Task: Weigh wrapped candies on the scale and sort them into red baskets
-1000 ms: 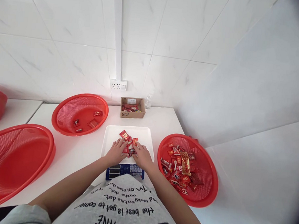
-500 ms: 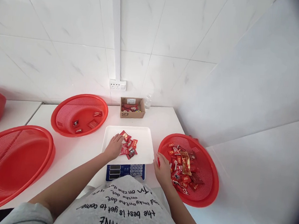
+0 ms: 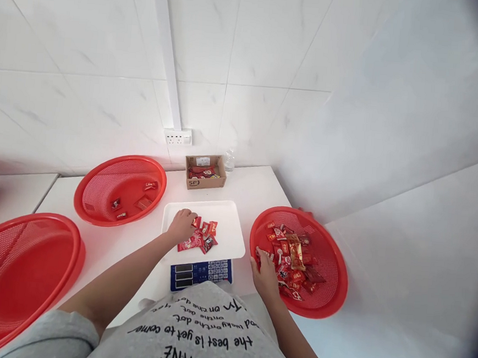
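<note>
- Your left hand (image 3: 182,225) rests, fingers curled, on the few candies (image 3: 201,235) on the white tray (image 3: 234,239) of the scale; I cannot tell if it grips one.
- Your right hand (image 3: 265,274) reaches into the right basket (image 3: 329,296), its grip closing on a wrapped sweet.
- Many sweets wait there; the far basket (image 3: 95,212) has few.

The left hand (image 3: 181,225) rests on the white scale tray (image 3: 229,241), touching a small heap of red sweet packets (image 3: 201,235). The right hand (image 3: 265,274) reaches into the red basket (image 3: 328,307) of wrapped sweets (image 3: 293,258) (apparently pinching one, though fingers blur there).
</note>
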`<state>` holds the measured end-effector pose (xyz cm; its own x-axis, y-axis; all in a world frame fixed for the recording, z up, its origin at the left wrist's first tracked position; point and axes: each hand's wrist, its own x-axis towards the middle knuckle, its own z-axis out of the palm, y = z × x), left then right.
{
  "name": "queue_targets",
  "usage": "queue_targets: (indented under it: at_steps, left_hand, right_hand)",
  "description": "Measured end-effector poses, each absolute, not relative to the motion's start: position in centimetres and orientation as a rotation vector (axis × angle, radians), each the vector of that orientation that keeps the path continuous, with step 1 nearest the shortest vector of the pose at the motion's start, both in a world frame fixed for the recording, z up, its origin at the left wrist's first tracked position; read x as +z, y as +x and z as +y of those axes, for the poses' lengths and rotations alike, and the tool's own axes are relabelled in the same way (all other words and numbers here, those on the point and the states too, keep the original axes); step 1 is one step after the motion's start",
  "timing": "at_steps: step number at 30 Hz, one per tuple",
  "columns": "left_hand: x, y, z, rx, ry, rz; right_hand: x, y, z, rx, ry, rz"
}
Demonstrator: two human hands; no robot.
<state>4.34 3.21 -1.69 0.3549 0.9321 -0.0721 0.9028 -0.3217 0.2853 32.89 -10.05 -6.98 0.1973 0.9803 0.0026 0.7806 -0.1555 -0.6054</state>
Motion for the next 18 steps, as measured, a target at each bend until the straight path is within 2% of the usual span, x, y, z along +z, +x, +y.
queue_targets:
  at_steps: [9, 18]
  left_hand:
    - [-1.4, 6.7, 2.1, 0.175, 2.38, 1.513]
    - [-0.8, 7.3, 2.3, 0.438, 2.035, 1.55]
  right_hand:
    - [-6.7, 32.7, -10.0, 0.589, -2.037, -1.615]
    - [-6.8, 32.8, -10.0, 0.572, -2.023, -1.619]
